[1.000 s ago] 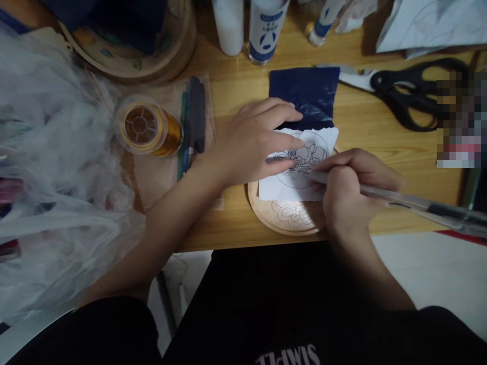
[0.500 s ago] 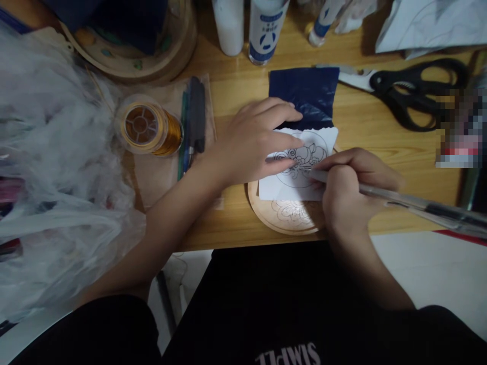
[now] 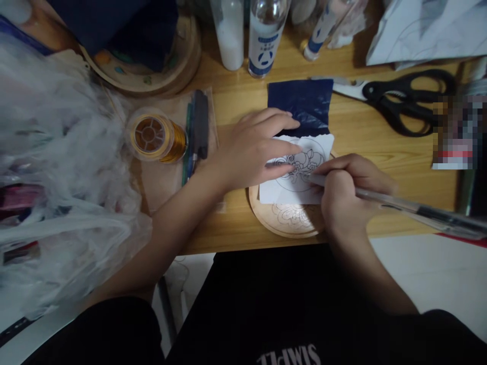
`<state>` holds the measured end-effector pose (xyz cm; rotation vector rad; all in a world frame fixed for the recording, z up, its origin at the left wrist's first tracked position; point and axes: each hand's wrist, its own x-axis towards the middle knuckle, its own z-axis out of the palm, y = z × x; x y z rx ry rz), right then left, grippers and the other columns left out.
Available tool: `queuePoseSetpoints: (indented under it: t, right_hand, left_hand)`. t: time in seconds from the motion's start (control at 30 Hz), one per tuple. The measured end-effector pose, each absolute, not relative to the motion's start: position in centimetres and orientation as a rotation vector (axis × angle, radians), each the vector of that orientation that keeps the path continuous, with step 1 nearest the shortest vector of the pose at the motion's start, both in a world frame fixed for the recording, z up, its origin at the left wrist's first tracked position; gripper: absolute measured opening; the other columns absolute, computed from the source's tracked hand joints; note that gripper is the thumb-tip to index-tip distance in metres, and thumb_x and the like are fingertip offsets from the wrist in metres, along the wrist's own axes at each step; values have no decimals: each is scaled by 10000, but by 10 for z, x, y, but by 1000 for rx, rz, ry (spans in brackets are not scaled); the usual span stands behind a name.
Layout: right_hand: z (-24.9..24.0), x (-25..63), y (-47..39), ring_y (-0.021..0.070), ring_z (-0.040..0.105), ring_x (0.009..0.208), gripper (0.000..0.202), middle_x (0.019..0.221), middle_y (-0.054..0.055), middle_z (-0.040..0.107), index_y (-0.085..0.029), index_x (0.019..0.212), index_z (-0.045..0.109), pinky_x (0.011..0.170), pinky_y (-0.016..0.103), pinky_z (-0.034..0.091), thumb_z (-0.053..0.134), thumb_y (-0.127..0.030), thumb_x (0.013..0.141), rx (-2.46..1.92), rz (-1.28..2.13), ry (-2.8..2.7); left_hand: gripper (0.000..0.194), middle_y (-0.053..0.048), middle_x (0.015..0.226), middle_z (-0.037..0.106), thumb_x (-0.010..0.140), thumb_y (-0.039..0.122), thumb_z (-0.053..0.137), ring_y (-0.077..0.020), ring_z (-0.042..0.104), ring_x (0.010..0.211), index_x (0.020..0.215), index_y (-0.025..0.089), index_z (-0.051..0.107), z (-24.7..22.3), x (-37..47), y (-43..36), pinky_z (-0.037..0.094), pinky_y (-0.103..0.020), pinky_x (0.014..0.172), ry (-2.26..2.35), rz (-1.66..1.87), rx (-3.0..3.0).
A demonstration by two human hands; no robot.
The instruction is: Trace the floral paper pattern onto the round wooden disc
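Note:
My right hand grips a clear-barrelled pen, its tip down on a white paper printed with a circular floral line drawing. Spread fingers of my left hand press flat on the left side of that paper and on a dark blue sheet at its upper edge. Underneath lies a round wooden disc, with more flower lines showing on its lower part. My right hand covers the disc's right side.
Black-handled scissors lie at the upper right. A spool of golden thread and several pens are left of my hand. Bottles stand at the back. A clear plastic bag fills the left side, below a round wooden box.
The view has shifted slightly, so the table items sit a little lower in the picture. Both hands keep their places on the paper, the pen tip still on the drawing.

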<state>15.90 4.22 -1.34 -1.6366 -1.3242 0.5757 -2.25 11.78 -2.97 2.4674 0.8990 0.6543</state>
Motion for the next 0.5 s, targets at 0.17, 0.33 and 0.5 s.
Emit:
queuePoseSetpoints:
  t: [0.17, 0.33, 0.5]
  right_hand:
    - [-12, 161, 42, 98, 520, 464, 236, 534, -59, 590, -234, 628, 677, 470, 253, 408, 503, -98, 712, -1642, 597, -1379]
    - [-14, 159, 42, 91, 524, 466, 236, 536, -65, 589, -234, 625, 666, 471, 240, 416, 493, -105, 721, -1643, 568, -1328]
    - [-13, 158, 44, 83, 524, 450, 233, 521, -74, 597, -222, 597, 663, 454, 224, 409, 480, -114, 693, -1634, 542, -1319]
  left_hand:
    - [213, -29, 1293, 656, 876, 403, 669, -291, 567, 1264, 1056, 310, 733, -29, -22, 117, 457, -505, 1054, 918, 651, 2502]
    - [239, -48, 1297, 655, 883, 413, 669, -288, 561, 1269, 1082, 295, 730, -29, -23, 117, 456, -497, 1053, 915, 653, 2499]
    - [257, -61, 1302, 647, 884, 403, 680, -297, 554, 1274, 1100, 273, 728, -31, -24, 117, 439, -491, 1068, 885, 683, 2472]
